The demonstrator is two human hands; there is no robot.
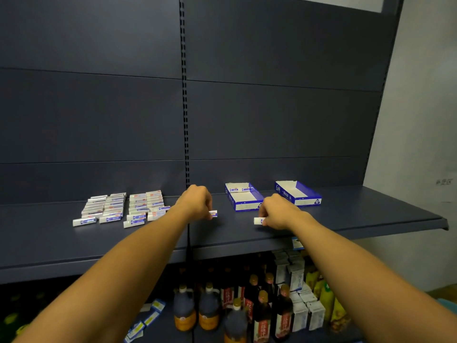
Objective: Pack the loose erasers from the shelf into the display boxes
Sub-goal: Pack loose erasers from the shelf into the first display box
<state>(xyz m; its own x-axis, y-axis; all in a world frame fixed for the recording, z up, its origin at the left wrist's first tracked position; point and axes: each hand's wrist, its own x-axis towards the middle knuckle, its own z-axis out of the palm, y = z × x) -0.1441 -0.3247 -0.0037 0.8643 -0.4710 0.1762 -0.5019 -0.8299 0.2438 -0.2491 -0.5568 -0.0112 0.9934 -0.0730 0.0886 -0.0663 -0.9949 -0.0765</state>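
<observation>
Two blue-and-white display boxes stand open on the shelf, the left one holding two erasers. Left of the boxes lie loose white erasers in rows.

Bare shelf surface runs between the loose erasers on the left and the two display boxes at right, both hands sit in that gap. Boxes are open-topped, reachable from above; near box has a couple erasers at its back end. Back panel blocks behind. Bottles crowd the lower shelf.
</observation>
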